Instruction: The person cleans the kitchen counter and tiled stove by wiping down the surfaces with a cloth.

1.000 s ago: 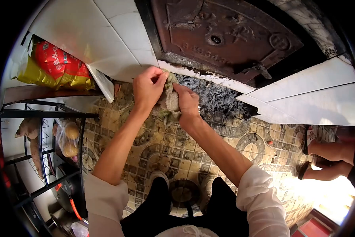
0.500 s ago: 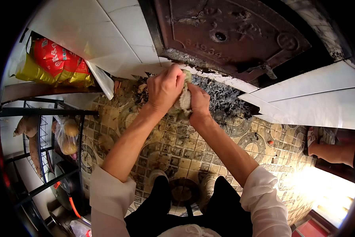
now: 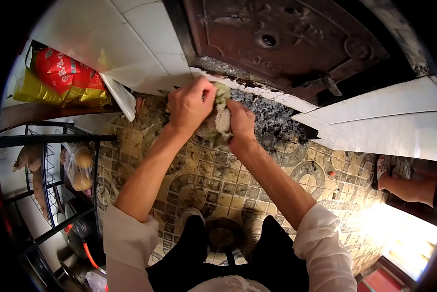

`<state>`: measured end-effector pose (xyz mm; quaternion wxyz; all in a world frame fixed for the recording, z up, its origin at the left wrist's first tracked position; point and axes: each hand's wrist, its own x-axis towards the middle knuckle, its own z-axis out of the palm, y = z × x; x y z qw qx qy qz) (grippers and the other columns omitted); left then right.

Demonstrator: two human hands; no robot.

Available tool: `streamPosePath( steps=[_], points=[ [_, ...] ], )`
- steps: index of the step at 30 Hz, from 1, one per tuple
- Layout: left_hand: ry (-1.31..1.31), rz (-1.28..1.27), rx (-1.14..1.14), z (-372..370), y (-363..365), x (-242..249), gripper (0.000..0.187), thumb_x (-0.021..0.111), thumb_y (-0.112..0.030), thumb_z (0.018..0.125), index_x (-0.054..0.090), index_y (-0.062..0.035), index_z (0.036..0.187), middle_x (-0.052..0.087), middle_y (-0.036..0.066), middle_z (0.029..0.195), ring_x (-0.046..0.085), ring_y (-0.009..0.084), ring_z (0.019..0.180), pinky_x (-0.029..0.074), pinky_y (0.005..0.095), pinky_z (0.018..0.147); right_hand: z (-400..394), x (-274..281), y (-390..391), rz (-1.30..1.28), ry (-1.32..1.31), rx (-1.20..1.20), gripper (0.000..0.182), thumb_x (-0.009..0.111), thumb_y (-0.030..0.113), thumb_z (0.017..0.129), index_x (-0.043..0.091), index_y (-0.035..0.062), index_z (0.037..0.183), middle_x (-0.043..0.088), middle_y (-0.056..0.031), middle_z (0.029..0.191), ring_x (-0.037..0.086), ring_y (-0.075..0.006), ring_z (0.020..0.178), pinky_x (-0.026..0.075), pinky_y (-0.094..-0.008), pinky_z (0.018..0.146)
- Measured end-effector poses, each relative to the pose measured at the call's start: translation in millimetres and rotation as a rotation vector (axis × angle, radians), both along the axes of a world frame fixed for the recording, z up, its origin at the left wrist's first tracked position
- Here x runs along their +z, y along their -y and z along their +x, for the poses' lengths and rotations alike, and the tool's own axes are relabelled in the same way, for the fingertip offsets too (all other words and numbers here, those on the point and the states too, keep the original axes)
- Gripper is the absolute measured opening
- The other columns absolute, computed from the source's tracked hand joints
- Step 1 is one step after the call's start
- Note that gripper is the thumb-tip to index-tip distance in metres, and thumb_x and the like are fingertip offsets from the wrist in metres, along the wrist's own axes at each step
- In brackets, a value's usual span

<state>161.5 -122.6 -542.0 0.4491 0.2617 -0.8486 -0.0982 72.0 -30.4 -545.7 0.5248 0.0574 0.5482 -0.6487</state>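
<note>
Just above centre frame, my left hand (image 3: 189, 104) and right hand (image 3: 240, 121) clamp a grey-green, crumbly fibrous clump (image 3: 217, 119); it seems light and soft, best gripped from both sides.

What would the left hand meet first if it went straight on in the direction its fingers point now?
The left hand points up the picture toward the stove. Past the greenish bundle it grips, it would probably first meet the white ledge under the rusty iron door; depth is unclear.
</note>
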Motion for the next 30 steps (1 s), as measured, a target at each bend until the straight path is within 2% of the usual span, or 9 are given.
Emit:
streamPosePath(
  steps=[4, 5, 9, 12, 16, 20, 23, 24, 30],
  points=[
    [-0.039, 0.088, 0.047, 4.5, -0.1, 3.9, 0.016, 0.072, -0.006, 0.076, 0.056, -0.0070, 0.075, 0.063, 0.007, 0.065, 0.064, 0.0279, 0.058, 0.049, 0.0369, 0.051, -0.3, 5.3, 0.1, -0.040, 0.000, 0.001, 0.016, 0.065, 0.017, 0.084, 0.064, 0.0085, 0.070, 0.055, 0.0057, 0.064, 0.041, -0.0051, 0.057, 0.033, -0.0256, 0.053],
    [-0.012, 0.035, 0.043, 2.3, -0.1, 5.4, 0.017, 0.072, -0.005, 0.076, 0.056, -0.0080, 0.073, 0.063, 0.006, 0.064, 0.063, 0.0234, 0.054, 0.049, 0.0342, 0.048, -1.0, 6.1, -0.6, -0.068, -0.068, 0.006, 0.013, 0.064, 0.017, 0.085, 0.066, 0.0087, 0.074, 0.060, 0.0030, 0.067, 0.049, -0.0060, 0.058, 0.039, -0.0259, 0.054],
    [-0.018, -0.023, -0.034, -26.7, -12.1, -1.5, 0.022, 0.072, -0.005, 0.076, 0.053, -0.0127, 0.069, 0.064, 0.001, 0.061, 0.060, 0.0118, 0.049, 0.048, 0.0269, 0.041, -4.8, 21.5, -6.8, 0.028, 0.074, -0.043, 0.014, 0.063, 0.019, 0.086, 0.065, 0.0090, 0.077, 0.061, -0.0003, 0.066, 0.054, -0.0102, 0.054, 0.042, -0.0287, 0.050],
    [0.069, -0.024, -0.034, -22.5, -18.1, 10.1, 0.019, 0.076, -0.004, 0.073, 0.057, -0.0086, 0.073, 0.066, 0.004, 0.066, 0.063, 0.0197, 0.053, 0.049, 0.0312, 0.050, -14.5, -6.1, -8.7, 0.026, -0.007, 0.013, 0.014, 0.061, 0.021, 0.087, 0.065, 0.0091, 0.079, 0.060, -0.0002, 0.064, 0.056, -0.0122, 0.053, 0.042, -0.0305, 0.045],
    [0.108, 0.031, -0.037, -13.7, -7.9, -8.0, 0.013, 0.074, -0.006, 0.076, 0.061, -0.0094, 0.077, 0.067, 0.001, 0.066, 0.065, 0.0159, 0.055, 0.051, 0.0294, 0.049, -4.9, 25.8, -8.0, 0.058, 0.072, -0.009, 0.015, 0.062, 0.018, 0.085, 0.064, 0.0085, 0.073, 0.060, -0.0020, 0.064, 0.056, -0.0130, 0.055, 0.045, -0.0308, 0.050],
    [0.062, 0.007, 0.090, 14.9, 9.7, -0.2, 0.016, 0.073, -0.009, 0.080, 0.058, -0.0126, 0.074, 0.065, 0.001, 0.062, 0.064, 0.0134, 0.053, 0.050, 0.0261, 0.042, 5.4, 14.4, -2.5, -0.033, -0.087, 0.054, 0.014, 0.065, 0.017, 0.081, 0.063, 0.0084, 0.071, 0.062, -0.0027, 0.065, 0.057, -0.0128, 0.058, 0.045, -0.0305, 0.053],
    [-0.024, -0.076, -0.047, -15.6, -5.1, 2.4, 0.022, 0.068, -0.008, 0.083, 0.053, -0.0112, 0.068, 0.065, -0.002, 0.062, 0.060, 0.0125, 0.048, 0.048, 0.0202, 0.042, 6.3, 14.1, -4.2, 0.008, 0.016, -0.005, 0.014, 0.061, 0.019, 0.084, 0.064, 0.0081, 0.076, 0.061, -0.0041, 0.064, 0.058, -0.0147, 0.060, 0.046, -0.0328, 0.051],
    [0.060, -0.059, -0.062, -23.3, -8.8, -2.4, 0.016, 0.072, -0.004, 0.076, 0.058, -0.0103, 0.074, 0.067, 0.003, 0.066, 0.065, 0.0145, 0.056, 0.053, 0.0279, 0.049, 2.2, 17.8, -6.4, 0.069, 0.114, -0.050, 0.014, 0.059, 0.019, 0.085, 0.064, 0.0080, 0.078, 0.061, -0.0048, 0.065, 0.059, -0.0155, 0.061, 0.047, -0.0341, 0.050],
    [0.055, -0.044, -0.054, -19.3, -13.1, 1.9, 0.020, 0.072, -0.004, 0.075, 0.054, -0.0105, 0.070, 0.063, 0.002, 0.061, 0.065, 0.0174, 0.054, 0.048, 0.0299, 0.047, -11.0, 13.6, -13.0, 0.063, 0.018, -0.039, 0.014, 0.062, 0.021, 0.085, 0.064, 0.0081, 0.079, 0.065, -0.0062, 0.072, 0.060, -0.0167, 0.058, 0.049, -0.0361, 0.049]
  ],
)
